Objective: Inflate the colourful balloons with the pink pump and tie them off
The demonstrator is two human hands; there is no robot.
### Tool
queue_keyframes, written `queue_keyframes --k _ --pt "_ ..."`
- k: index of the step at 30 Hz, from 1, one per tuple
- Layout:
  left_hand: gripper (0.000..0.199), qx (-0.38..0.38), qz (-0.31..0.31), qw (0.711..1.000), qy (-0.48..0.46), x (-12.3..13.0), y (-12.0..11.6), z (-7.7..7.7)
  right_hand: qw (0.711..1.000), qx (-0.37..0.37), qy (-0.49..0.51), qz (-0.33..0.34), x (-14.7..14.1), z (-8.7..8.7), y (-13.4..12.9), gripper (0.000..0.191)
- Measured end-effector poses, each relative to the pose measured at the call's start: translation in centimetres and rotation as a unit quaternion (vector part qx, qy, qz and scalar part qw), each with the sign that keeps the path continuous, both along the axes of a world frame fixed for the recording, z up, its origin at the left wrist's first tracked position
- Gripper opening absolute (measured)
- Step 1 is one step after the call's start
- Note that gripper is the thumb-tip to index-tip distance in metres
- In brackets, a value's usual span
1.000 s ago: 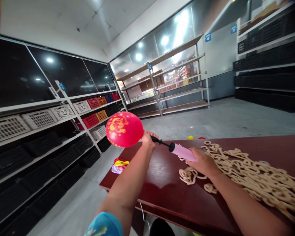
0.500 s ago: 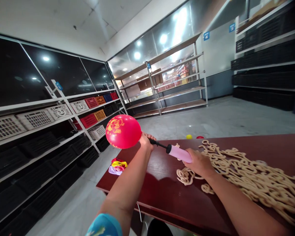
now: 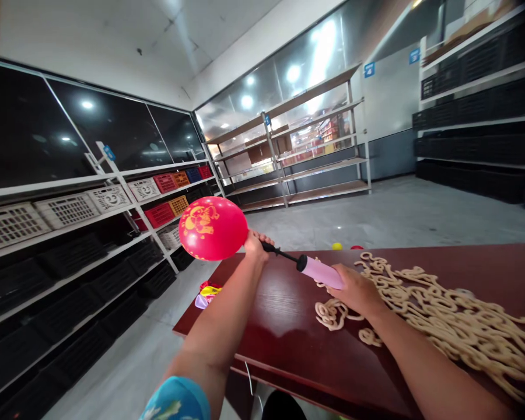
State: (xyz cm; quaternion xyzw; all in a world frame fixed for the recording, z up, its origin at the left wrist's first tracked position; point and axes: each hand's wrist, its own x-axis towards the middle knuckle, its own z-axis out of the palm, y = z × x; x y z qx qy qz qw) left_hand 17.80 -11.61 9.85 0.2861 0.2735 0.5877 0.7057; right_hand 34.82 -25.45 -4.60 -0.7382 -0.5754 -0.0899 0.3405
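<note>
A red balloon [image 3: 213, 228] with a yellow printed figure is partly inflated at the nozzle end of a pink and black hand pump [image 3: 319, 272]. My left hand [image 3: 257, 245] is closed around the balloon's neck and the pump's black tip; the fingers hide the join. Closed on the pink barrel is my right hand [image 3: 354, 289]. Between the hands a length of black rod shows. Flat balloons [image 3: 207, 295] in red, yellow and lilac lie on the table's left end, partly behind my left forearm.
On the dark red table [image 3: 284, 332], a heap of beige rope-like strands [image 3: 441, 315] spreads to the right. Shelves of plastic crates [image 3: 65, 211] line the left wall. A metal rack [image 3: 284, 157] stands at the back. A yellow round thing [image 3: 336, 246] shows beyond the table's far edge.
The balloon looks slightly larger and has shifted a little left and up with my left hand. The black rod between the hands shows a bit longer. Both grips stay the same.
</note>
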Motion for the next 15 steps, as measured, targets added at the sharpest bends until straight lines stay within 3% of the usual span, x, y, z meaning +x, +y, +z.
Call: queue_keyframes --k 4,7,10,15 --pt "0.038 0.031 0.012 0.999 -0.001 -3.0 2.2 3.2 1.000 0.000 -0.004 -0.004 0.2 0.2 0.0 0.035" --pt "0.037 0.043 0.015 0.999 -0.002 -3.8 3.0 3.6 1.000 0.000 -0.007 -0.002 0.2 0.1 0.1 0.032" --pt "0.038 0.033 0.014 0.999 -0.006 -3.0 2.7 2.1 1.000 -0.013 -0.012 -0.008 0.3 -0.2 0.2 0.030" --pt "0.037 -0.021 0.008 1.000 -0.004 0.3 0.4 -2.2 0.999 -0.019 -0.037 -0.011 0.2 -0.8 0.0 0.028"
